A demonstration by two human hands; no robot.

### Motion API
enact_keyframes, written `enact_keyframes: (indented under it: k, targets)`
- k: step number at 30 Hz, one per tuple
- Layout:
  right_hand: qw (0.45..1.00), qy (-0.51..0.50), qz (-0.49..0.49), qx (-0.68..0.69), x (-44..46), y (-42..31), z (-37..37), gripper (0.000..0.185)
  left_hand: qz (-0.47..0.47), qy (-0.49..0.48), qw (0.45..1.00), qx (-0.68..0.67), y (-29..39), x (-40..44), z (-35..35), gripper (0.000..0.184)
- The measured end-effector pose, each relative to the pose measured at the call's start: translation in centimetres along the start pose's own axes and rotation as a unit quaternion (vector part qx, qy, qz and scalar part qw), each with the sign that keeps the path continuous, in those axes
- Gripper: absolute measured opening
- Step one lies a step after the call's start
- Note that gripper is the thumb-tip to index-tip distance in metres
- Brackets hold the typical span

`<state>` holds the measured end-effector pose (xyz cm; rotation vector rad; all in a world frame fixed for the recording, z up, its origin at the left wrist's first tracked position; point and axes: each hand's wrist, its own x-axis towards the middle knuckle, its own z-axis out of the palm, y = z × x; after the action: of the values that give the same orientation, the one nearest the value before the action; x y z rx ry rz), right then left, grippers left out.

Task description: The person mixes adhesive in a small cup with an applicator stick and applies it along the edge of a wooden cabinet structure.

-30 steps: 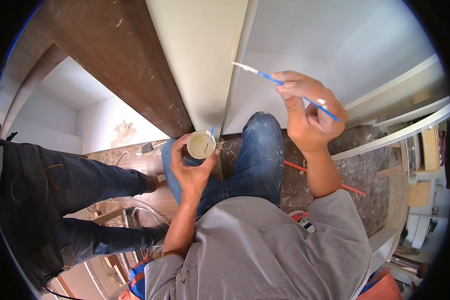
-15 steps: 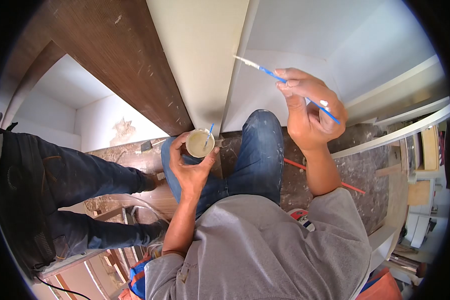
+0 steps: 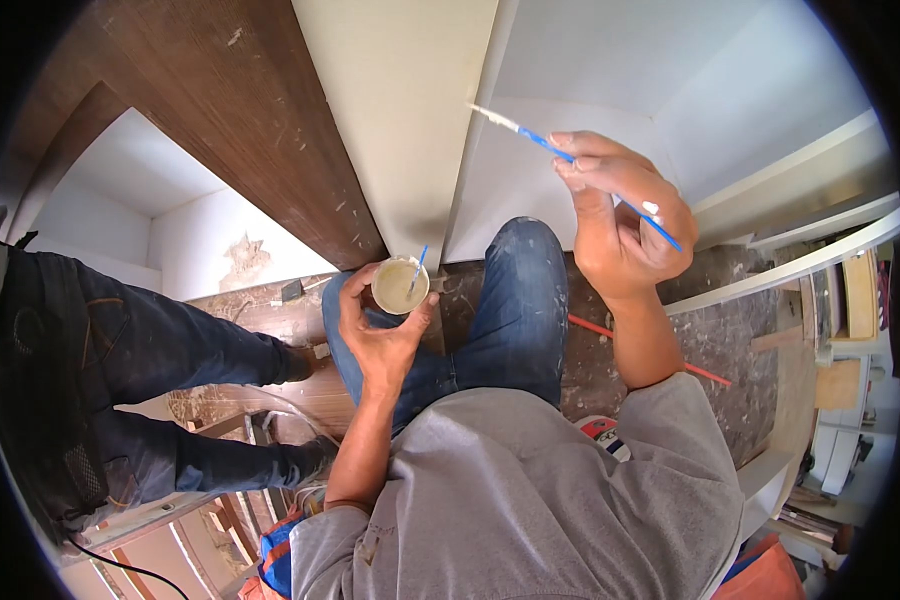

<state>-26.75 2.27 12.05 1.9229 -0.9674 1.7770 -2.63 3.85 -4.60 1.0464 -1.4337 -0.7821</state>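
My left hand (image 3: 383,338) is wrapped round a small cup (image 3: 398,285) of creamy paint, held above my knee. Another thin blue stick (image 3: 419,268) stands tilted in that cup. Between the thumb and fingers of my right hand (image 3: 625,210) is a thin blue paintbrush (image 3: 543,141), its whitish tip pointing up and left. The tip is at the edge of the cream panel (image 3: 400,110); whether it touches cannot be told. A white smear shows on one right finger.
A dark wood-grain panel (image 3: 240,110) runs along the left of the cream one. Another person's legs in jeans (image 3: 180,335) stand at left. On the stained floor (image 3: 710,330) lies a red rod (image 3: 705,375). A curved white strip (image 3: 790,260) spans the right side.
The brush tip has shifted very slightly upward with my right hand. The cup and my left hand stay in place. The other person's legs have moved a little.
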Motion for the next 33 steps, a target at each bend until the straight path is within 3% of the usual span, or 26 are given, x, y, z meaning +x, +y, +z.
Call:
enact_keyframes:
  k: [3,9,12,24,29,33]
  targets:
    - [0.998,-0.059,0.011,-0.016,-0.4,-0.4,-0.5,0.028,0.001,0.003,1.0,0.002,-0.4,0.0,-0.1,0.069]
    - [0.999,-0.037,-0.004,-0.018,0.2,0.5,0.0,0.027,-0.053,-0.014,0.998,-0.018,0.5,-0.3,0.0,0.069]
    - [0.999,-0.014,-0.027,-0.017,1.2,0.5,0.0,0.027,0.001,0.002,1.0,0.007,-0.1,-0.2,0.1,0.069]
    - [0.997,-0.07,0.014,-0.038,-0.6,-0.1,0.0,0.025,0.0,0.008,1.0,0.005,-0.2,-0.2,0.0,0.068]
    - [0.998,-0.026,-0.038,-0.048,0.2,0.4,-0.1,0.027,0.005,0.009,1.0,0.009,-0.1,-0.2,0.1,0.068]
    - [0.999,-0.032,-0.007,-0.036,-0.3,-0.6,-0.4,0.027,0.012,0.01,1.0,0.019,-0.2,-0.2,-0.1,0.068]
